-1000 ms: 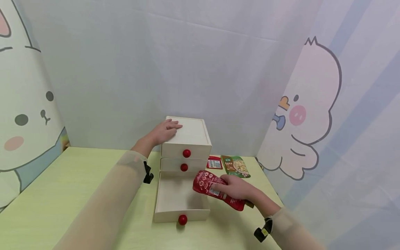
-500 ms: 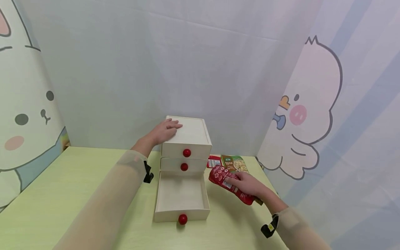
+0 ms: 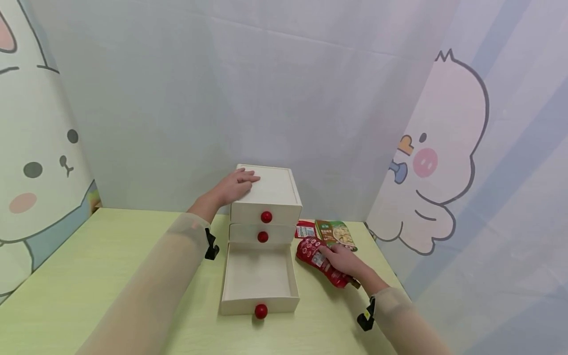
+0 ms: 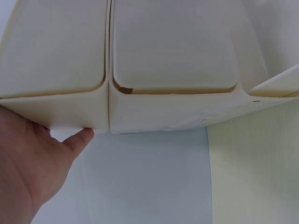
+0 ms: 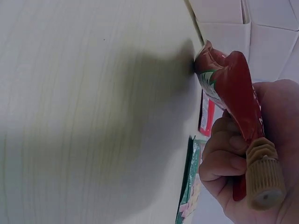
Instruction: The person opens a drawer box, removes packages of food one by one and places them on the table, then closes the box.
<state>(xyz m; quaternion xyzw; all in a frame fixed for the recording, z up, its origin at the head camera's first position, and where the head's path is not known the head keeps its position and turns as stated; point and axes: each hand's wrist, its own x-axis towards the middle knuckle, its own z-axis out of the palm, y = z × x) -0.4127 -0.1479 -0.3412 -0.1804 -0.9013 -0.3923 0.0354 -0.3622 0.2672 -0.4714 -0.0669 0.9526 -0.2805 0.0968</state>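
My left hand [image 3: 232,187] rests on the top left edge of a white drawer cabinet [image 3: 277,187]. In the left wrist view, the thumb of that hand [image 4: 37,163] lies against the cabinet's side. The bottom drawer [image 3: 239,306], with a red knob [image 3: 261,311], is pulled out. To the right of it, my right hand [image 3: 348,260] grips a red spout pouch [image 3: 315,251], thumb on top. The right wrist view shows the pouch's tan ribbed cap [image 5: 265,184] pointing back, with fingers curled beneath. The pouch is low over the table; contact cannot be told.
Beside the cabinet at the back right lie a red packet [image 3: 305,230] and a green and brown food packet [image 3: 335,233]. Two upper drawers with red knobs are pushed in. A pale curtain [image 3: 177,98] hangs behind the yellow-green table [image 3: 111,266].
My right hand has carried the red pouch from the open drawer's right edge rightward to beside it, nearer the packets, ending slightly lower. The left hand stays on the cabinet.
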